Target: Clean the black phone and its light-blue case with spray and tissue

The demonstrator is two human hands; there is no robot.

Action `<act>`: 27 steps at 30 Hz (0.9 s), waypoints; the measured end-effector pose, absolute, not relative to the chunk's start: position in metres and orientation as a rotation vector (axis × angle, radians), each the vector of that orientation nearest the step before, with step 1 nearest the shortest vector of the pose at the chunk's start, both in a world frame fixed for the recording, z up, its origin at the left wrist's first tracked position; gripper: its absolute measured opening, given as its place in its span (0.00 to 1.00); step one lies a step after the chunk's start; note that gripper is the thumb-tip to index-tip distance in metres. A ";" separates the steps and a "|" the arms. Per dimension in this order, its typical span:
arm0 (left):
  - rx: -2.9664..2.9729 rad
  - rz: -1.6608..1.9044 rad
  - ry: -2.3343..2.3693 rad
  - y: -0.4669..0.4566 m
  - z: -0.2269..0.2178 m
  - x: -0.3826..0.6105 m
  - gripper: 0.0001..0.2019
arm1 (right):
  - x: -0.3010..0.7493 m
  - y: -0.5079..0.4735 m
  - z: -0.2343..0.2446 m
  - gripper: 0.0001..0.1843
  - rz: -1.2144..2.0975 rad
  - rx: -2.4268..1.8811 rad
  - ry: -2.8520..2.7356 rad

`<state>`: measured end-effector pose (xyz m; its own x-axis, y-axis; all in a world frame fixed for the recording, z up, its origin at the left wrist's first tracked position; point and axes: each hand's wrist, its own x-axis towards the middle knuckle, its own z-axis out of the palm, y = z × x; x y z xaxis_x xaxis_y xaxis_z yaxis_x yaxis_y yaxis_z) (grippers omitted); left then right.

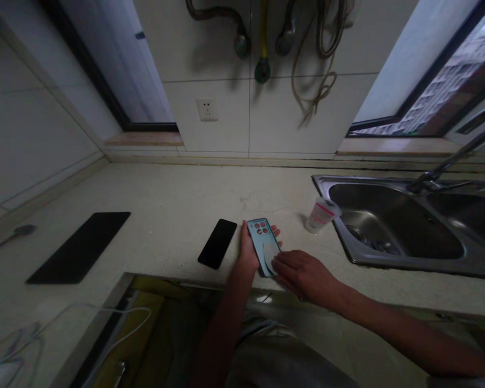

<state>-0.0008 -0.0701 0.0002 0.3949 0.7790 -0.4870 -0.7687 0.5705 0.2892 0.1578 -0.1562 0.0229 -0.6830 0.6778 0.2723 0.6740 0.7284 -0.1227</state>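
My left hand [249, 252] holds a light blue phone case [258, 237] from beneath, its fingertips showing past the far right edge. Skin tones show through the round camera holes at the case's top. A thin white wipe [270, 254], perhaps a tissue, lies against the lower part of the case, pinched in the fingers of my right hand [303, 274]. Just left of the case, a black phone [217, 243] rests flat on the counter without touching my hand. Behind my right hand stands a clear plastic cup [321, 214] with pink print, tilted in the view.
A steel double sink [392, 221] with a faucet [432, 175] takes up the right side. On the pale counter [170, 188], a dark flat mat [81, 247] lies far left, with white cables [133, 310] nearer me. Hoses and pipe fittings [262, 67] hang on the tiled wall.
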 end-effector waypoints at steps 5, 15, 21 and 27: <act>0.016 0.974 0.628 -0.071 0.004 0.003 0.34 | 0.156 -0.147 0.007 0.36 -0.251 -1.198 -2.638; 0.097 1.009 0.631 -0.069 -0.004 0.010 0.31 | 0.151 -0.091 -0.007 0.49 -0.350 -1.378 -2.604; 0.108 0.991 0.627 -0.067 -0.003 0.008 0.33 | 0.137 -0.074 -0.005 0.45 -0.276 -1.431 -2.586; 0.113 1.014 0.727 -0.068 -0.004 0.007 0.32 | 0.138 -0.092 0.005 0.44 -0.244 -1.469 -2.614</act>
<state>0.0070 -0.0684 -0.0036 0.3183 0.8045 -0.5014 -0.7329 0.5443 0.4082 0.1380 -0.0921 0.0049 -0.5164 0.8340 0.1941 0.8556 0.5121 0.0757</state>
